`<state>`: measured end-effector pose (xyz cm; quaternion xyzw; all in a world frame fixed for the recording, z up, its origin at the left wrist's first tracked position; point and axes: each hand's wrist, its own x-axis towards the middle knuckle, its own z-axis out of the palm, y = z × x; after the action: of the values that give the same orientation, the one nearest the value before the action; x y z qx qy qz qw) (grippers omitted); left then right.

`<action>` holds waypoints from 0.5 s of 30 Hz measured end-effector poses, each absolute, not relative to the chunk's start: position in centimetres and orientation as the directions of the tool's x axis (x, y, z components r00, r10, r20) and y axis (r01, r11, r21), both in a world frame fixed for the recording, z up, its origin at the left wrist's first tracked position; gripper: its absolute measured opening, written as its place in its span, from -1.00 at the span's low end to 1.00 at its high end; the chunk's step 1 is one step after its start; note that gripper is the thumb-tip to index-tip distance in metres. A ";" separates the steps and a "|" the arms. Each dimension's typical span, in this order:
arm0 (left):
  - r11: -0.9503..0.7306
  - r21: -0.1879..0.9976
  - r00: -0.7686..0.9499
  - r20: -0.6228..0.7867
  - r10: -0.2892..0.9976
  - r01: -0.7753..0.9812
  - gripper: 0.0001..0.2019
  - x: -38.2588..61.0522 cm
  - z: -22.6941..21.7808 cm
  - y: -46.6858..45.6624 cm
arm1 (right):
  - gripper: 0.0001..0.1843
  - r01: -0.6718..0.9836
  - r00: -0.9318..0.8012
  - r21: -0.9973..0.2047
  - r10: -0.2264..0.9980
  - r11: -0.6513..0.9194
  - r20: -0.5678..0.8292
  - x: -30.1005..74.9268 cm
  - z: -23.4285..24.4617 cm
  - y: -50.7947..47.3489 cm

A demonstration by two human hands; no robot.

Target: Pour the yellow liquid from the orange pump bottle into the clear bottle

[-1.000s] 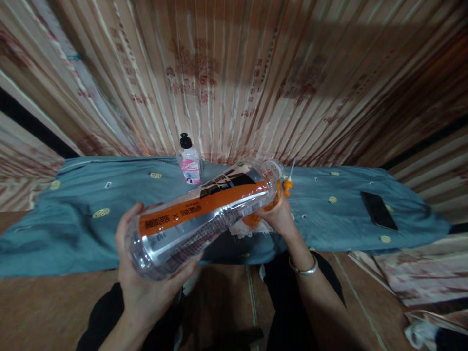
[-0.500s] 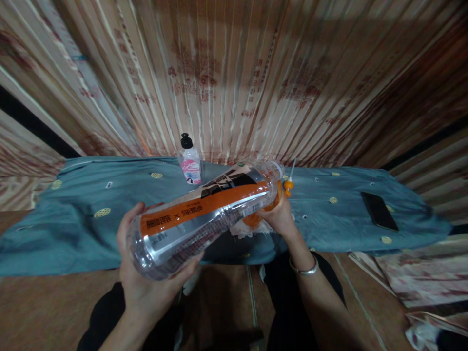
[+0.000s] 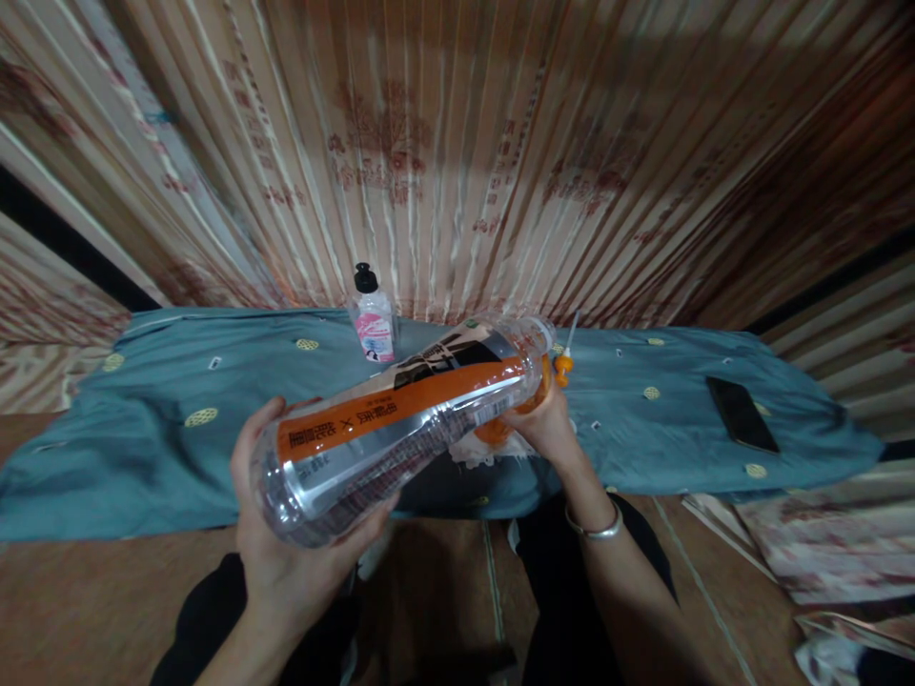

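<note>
A large clear plastic drink bottle [image 3: 400, 419] with an orange and silver label lies tilted across the view, its neck up to the right. My left hand [image 3: 286, 553] is closed around its base. Behind the neck, my right hand [image 3: 547, 419] is wrapped round an orange container [image 3: 493, 432], mostly hidden by the bottle and fingers. Whether liquid passes between the two cannot be seen. Just right of the neck, an orange pump top [image 3: 564, 368] with a thin pale tube rests on the cloth. White tissue [image 3: 476, 453] shows below the orange container.
A teal patterned cloth [image 3: 164, 457] covers the long narrow table. A clear bottle with a black pump and pink label [image 3: 375, 329] stands at the back. A black phone [image 3: 742, 413] lies at the right. Pleated curtains [image 3: 457, 143] hang behind.
Almost nothing differs. The view has shifted very slightly, and both hands keep their hold on the bottle and the orange container.
</note>
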<state>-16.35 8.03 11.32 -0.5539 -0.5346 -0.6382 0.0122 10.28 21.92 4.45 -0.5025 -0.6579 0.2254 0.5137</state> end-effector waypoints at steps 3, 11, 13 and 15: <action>-0.430 0.646 -0.362 0.735 0.573 0.631 0.00 -16.4 11.3 8.0 | -0.20 0.426 0.035 -0.820 0.899 0.382 0.436 10.2 4.6 21.9; -0.448 0.625 -0.341 0.753 0.562 0.639 0.03 -16.3 11.3 8.0 | -0.08 0.420 0.032 -0.838 0.917 0.348 0.397 10.4 4.6 21.8; -0.455 0.625 -0.336 0.752 0.567 0.634 0.03 -16.4 11.2 8.1 | -0.08 0.411 0.033 -0.841 0.916 0.353 0.400 10.3 4.6 21.8; -0.455 0.629 -0.326 0.747 0.579 0.631 0.03 -16.5 11.2 8.1 | -0.09 0.417 0.035 -0.836 0.913 0.356 0.406 10.3 4.6 21.9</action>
<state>-16.47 8.10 11.16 -0.5800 -0.5216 -0.6254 0.0206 10.28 21.85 4.62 -0.5118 -0.6498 0.2453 0.5057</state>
